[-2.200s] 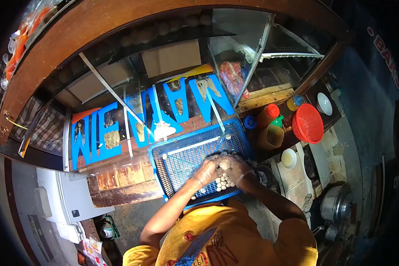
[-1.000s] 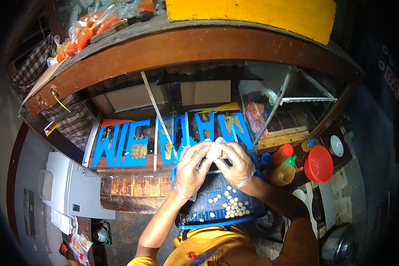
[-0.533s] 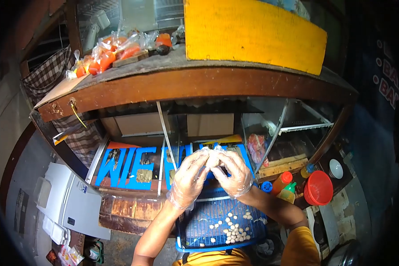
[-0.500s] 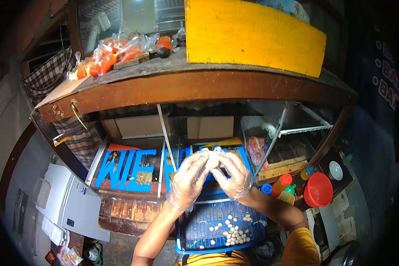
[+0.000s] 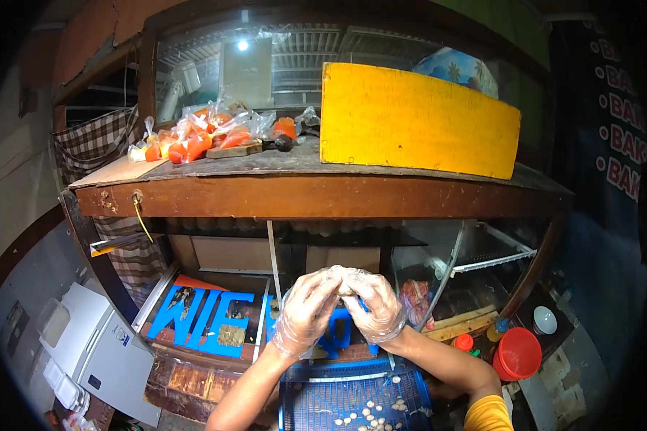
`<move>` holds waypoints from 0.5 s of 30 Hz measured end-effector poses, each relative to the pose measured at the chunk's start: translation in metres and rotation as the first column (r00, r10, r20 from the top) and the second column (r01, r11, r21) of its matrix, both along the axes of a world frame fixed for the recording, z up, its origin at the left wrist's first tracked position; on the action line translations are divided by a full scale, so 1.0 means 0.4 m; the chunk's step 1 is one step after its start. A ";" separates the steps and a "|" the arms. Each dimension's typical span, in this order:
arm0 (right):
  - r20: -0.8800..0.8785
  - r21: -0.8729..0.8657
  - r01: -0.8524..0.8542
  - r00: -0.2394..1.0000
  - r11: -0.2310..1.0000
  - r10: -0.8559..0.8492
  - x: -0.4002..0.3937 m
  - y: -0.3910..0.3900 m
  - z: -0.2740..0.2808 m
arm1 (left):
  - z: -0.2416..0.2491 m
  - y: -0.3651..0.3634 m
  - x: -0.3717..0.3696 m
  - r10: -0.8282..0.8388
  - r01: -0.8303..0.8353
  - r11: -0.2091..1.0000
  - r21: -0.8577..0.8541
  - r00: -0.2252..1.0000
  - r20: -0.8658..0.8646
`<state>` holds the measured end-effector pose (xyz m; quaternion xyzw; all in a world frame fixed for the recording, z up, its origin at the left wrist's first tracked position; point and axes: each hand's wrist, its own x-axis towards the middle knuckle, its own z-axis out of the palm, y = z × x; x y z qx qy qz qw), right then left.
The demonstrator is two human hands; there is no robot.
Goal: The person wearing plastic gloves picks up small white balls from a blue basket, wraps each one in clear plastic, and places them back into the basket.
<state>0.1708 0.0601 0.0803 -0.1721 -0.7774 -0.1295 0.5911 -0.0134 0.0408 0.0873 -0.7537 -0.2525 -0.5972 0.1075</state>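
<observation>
My left hand (image 5: 306, 310) and my right hand (image 5: 372, 304) wear clear plastic gloves and meet at the fingertips in front of the cart. Between the fingertips is a small pale lump (image 5: 346, 293), mostly covered by the fingers; I cannot make out what it is. Below the hands sits a blue plastic basket (image 5: 302, 406) with several small whitish balls (image 5: 370, 413) scattered on its mesh.
A wooden cart ledge (image 5: 323, 198) crosses ahead, bearing a yellow board (image 5: 418, 122) and orange-filled plastic bags (image 5: 194, 141). A red bucket (image 5: 517, 354) and white bowl (image 5: 545, 320) stand right. A white freezer (image 5: 111, 352) is at lower left.
The view has tilted up, so the cart and its ledge sit lower in the frame and less of the basket shows. Both hands stay together at the fingertips, slightly lower in view.
</observation>
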 end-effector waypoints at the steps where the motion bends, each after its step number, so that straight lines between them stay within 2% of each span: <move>1: 0.004 0.014 -0.004 1.000 1.000 0.004 0.002 0.016 -0.004 | -0.001 0.012 0.003 -0.008 0.008 0.999 0.033 1.000 0.016; 5: 0.031 0.128 0.018 0.999 0.992 -0.022 0.002 0.071 -0.012 | 0.001 0.057 0.003 -0.028 0.024 0.988 0.153 0.999 0.029; 10: 0.054 0.244 0.019 0.998 0.970 -0.033 -0.008 0.147 -0.011 | -0.006 0.125 -0.009 0.024 -0.023 0.951 0.307 1.000 -0.001; 15: 0.064 0.295 -0.042 0.998 0.955 0.024 -0.033 0.227 -0.025 | -0.022 0.196 -0.033 0.011 0.005 0.942 0.335 0.999 -0.047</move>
